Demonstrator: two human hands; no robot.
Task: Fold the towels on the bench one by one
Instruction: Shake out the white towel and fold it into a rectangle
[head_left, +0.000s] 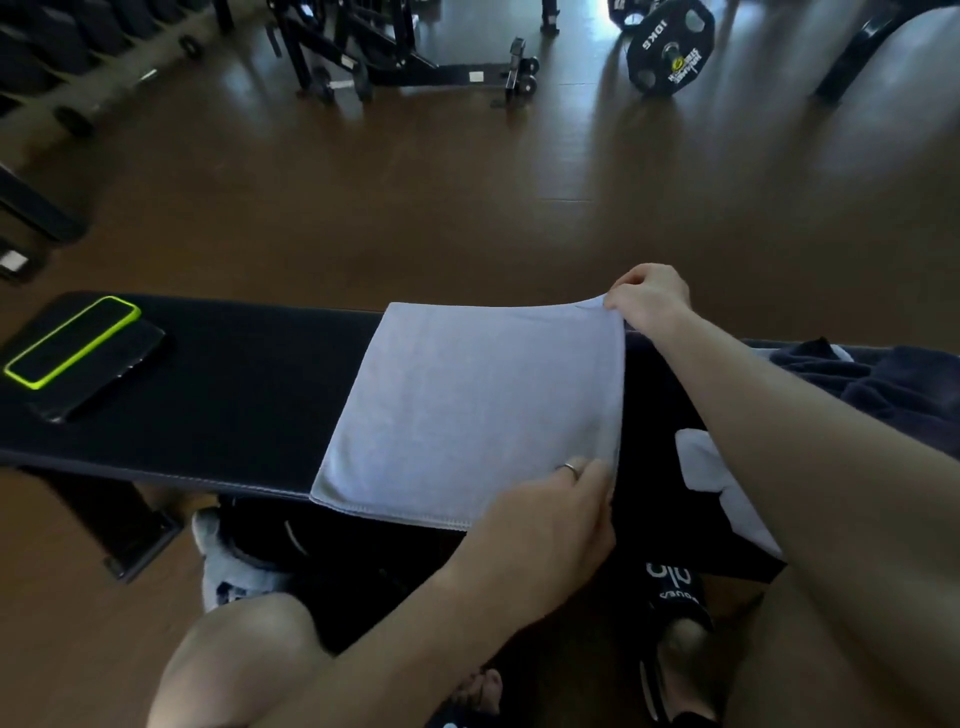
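Observation:
A pale grey towel (467, 405) lies folded in a rectangle across the black bench (234, 395), its near edge hanging over the bench's front. My right hand (649, 299) pinches the towel's far right corner and lifts it slightly. My left hand (556, 509), with a ring on one finger, grips the near right corner. A dark navy towel (872, 384) lies crumpled at the right end of the bench. A white cloth (722, 488) shows under my right forearm.
Two phones lie on the bench's left end, one in a green case (72, 340) on top of a black one (109, 374). My knees and sandalled feet are below the bench. Gym racks (363, 52) and a 10 kg plate (670, 49) stand across the brown floor.

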